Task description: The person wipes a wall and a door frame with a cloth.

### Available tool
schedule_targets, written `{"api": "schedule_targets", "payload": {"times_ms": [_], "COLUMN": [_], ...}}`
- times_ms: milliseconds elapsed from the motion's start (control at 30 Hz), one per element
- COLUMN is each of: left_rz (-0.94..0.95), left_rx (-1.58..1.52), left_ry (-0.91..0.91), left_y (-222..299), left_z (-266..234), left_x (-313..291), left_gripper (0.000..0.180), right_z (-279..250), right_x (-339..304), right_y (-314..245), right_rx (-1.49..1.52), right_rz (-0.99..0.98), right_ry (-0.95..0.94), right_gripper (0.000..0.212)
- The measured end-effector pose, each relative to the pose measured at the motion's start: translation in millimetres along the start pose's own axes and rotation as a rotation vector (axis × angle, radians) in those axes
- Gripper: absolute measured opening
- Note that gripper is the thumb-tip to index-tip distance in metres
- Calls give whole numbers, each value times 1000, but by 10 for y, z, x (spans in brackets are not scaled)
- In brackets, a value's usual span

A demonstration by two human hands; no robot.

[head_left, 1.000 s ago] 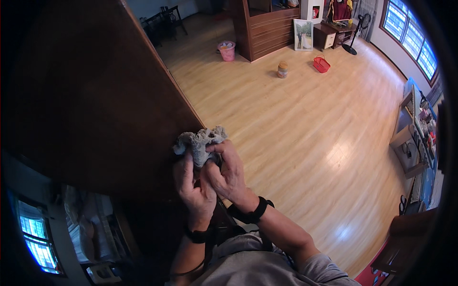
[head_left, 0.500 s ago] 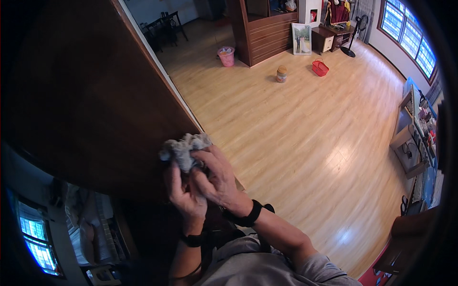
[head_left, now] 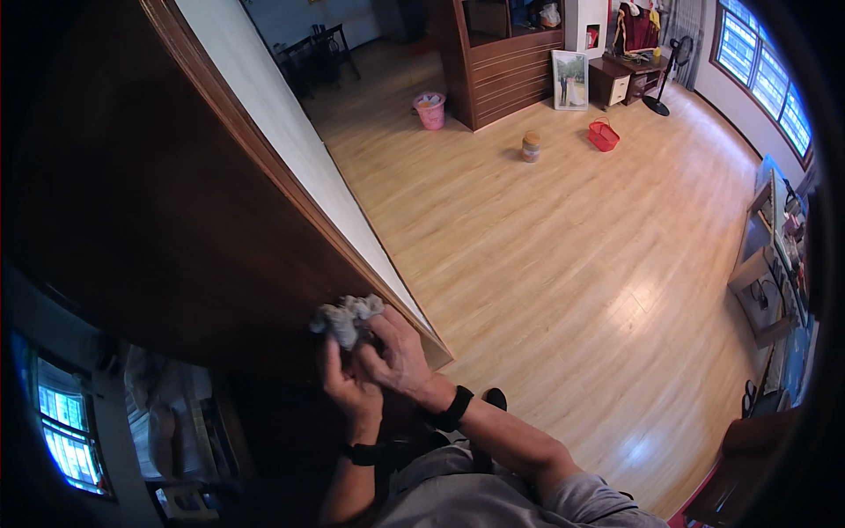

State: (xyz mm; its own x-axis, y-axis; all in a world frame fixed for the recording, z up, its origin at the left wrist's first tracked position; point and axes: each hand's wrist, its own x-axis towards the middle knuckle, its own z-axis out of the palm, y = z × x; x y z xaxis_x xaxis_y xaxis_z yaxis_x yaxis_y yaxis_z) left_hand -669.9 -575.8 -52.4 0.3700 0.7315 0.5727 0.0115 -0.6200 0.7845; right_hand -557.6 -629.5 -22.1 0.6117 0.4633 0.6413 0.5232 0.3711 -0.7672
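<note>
A crumpled grey cloth is bunched up in front of me, close to the dark brown wooden door. My left hand is closed on its lower left part, thumb and fingers pointing up. From the right, my right hand grips the same cloth with bent fingers, its fingertips partly hidden in the folds. The two hands lie close together. Whether the cloth touches the wood, I cannot tell. Each wrist wears a black band.
A white wall strip borders the door frame. On the wooden floor stand a pink bin, a jar and a red basket. Cluttered shelving lines the right side; a bed shows at lower left.
My hands and the cloth sit lower in the picture. The view has shifted, so more of the door frame and white wall shows. Both hands still grip the cloth.
</note>
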Motion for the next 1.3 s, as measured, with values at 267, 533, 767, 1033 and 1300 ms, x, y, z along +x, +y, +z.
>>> {"api": "schedule_targets", "payload": {"times_ms": [267, 533, 767, 1033, 1300], "left_rz": [66, -235, -114, -273, -104], "left_rx": [-11, -132, -185, -146, -71], "left_ry": [69, 147, 191, 173, 119], "left_y": [-48, -232, 423, -369, 507], "left_z": [32, 34, -213, -34, -391], "left_x": [29, -320, 243, -410, 269], "left_gripper": [63, 59, 66, 47, 52], "right_z": [-24, 59, 172, 276, 364], "right_x": [114, -265, 235, -450, 271], "right_y": [1, 140, -402, 211, -628], "right_rx": [-18, 45, 127, 77, 164], "right_rz": [-87, 118, -96, 169, -76], "right_ry": [-111, -200, -179, -183, -100], "right_gripper": [22, 35, 36, 17, 20]}}
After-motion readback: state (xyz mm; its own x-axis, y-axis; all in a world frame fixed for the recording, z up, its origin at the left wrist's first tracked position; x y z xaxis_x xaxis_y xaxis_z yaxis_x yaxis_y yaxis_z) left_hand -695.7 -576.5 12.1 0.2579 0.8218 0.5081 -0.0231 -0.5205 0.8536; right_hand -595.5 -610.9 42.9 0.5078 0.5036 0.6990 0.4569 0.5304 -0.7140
